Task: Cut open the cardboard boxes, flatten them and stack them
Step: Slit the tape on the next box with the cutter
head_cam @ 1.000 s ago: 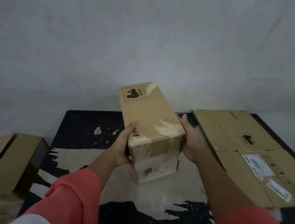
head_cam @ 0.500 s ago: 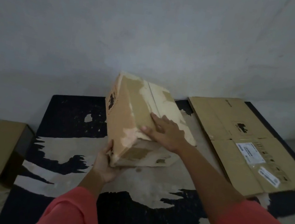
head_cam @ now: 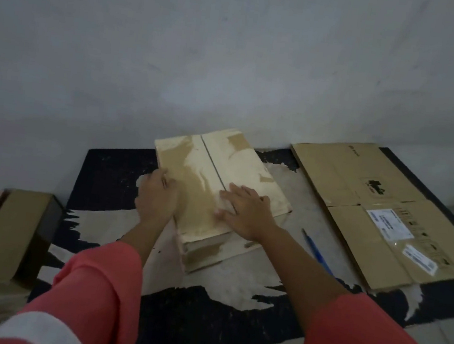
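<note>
A closed cardboard box (head_cam: 214,170) with torn, pale patches lies on the worn black mat (head_cam: 112,175), its flap seam facing up. My left hand (head_cam: 157,198) is on the box's left edge, fingers curled over it. My right hand (head_cam: 247,211) lies flat on the top near the seam, fingers straight. A blue-handled cutter (head_cam: 317,252) lies on the mat just right of the box, under my right forearm's line. A flattened cardboard box (head_cam: 372,205) with white labels lies at the right.
More cardboard boxes (head_cam: 1,231) stand at the left edge, beside the mat. A white wall (head_cam: 233,59) rises directly behind the box. Tiled floor (head_cam: 450,338) shows at the lower right.
The box was held in the air, then tipped over and set down on the mat with its seam up. My right hand moved onto the top; the cutter has come into view.
</note>
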